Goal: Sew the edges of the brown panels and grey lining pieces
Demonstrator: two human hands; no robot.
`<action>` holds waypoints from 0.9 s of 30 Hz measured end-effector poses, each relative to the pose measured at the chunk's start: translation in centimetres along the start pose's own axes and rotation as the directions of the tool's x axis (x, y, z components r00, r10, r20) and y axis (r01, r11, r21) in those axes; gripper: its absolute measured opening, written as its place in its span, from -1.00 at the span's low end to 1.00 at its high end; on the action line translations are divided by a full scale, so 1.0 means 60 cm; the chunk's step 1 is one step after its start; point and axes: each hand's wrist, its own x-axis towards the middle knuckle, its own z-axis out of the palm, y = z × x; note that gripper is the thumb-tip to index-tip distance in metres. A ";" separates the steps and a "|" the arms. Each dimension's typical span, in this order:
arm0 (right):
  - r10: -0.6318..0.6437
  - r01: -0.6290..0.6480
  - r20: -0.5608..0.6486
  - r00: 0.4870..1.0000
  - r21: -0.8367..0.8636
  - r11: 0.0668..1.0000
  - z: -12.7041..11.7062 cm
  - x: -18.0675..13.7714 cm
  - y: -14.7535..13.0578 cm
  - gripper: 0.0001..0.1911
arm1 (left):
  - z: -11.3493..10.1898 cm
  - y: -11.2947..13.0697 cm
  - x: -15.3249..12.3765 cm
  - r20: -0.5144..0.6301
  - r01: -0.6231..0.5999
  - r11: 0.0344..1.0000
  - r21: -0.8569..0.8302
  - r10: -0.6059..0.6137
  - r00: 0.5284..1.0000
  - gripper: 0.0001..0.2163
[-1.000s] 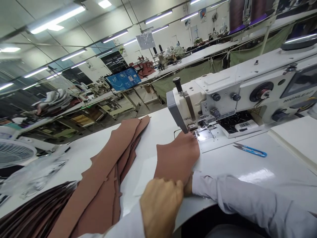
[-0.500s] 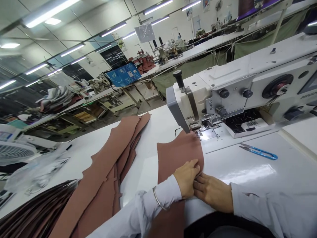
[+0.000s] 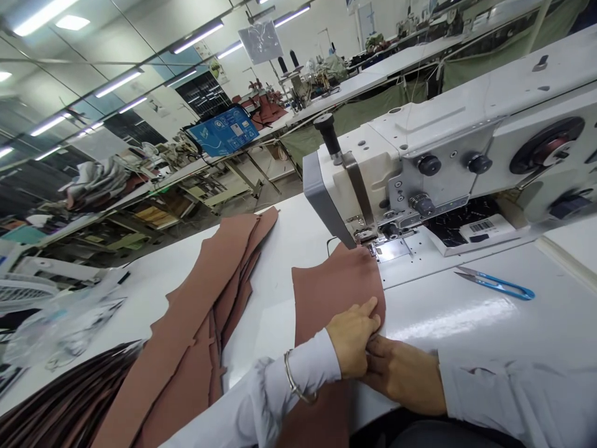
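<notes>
A brown leather piece (image 3: 333, 289) lies on the white table with its far corner under the presser foot of the sewing machine (image 3: 420, 155). My left hand (image 3: 353, 336) rests on the piece's right edge, fingers curled and pinching that edge. My right hand (image 3: 403, 373) lies just right of it, touching it, fingers tucked at the same edge of the piece. Both arms wear white sleeves, and a bangle sits on my left wrist.
A stack of brown cut pieces (image 3: 200, 323) spreads over the table's left side, with darker strips at the lower left. Blue thread snips (image 3: 497, 284) lie right of the needle plate. A fan (image 3: 23, 292) and plastic bags stand far left. Other workbenches fill the background.
The brown piece has moved up under the presser foot. My hands went from gripping its near end to pinching its right edge side by side, then barely shifted.
</notes>
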 end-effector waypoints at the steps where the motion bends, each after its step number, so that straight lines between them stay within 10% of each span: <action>1: -0.003 0.003 0.011 1.000 0.004 1.000 0.003 -0.001 0.000 -0.72 | -0.001 0.002 0.001 0.004 0.005 1.000 0.001 -0.005 1.000 -0.29; 17: 0.018 -0.018 0.002 1.000 -0.073 0.997 0.020 -0.009 -0.008 -0.79 | 0.011 0.012 0.000 -0.059 0.066 0.997 -0.045 -0.069 0.996 -0.38; 27: 0.087 -0.087 0.067 0.994 0.002 0.996 0.027 -0.008 -0.011 -0.86 | 0.031 -0.023 0.047 -0.348 0.174 0.978 -0.114 -0.204 0.915 -0.50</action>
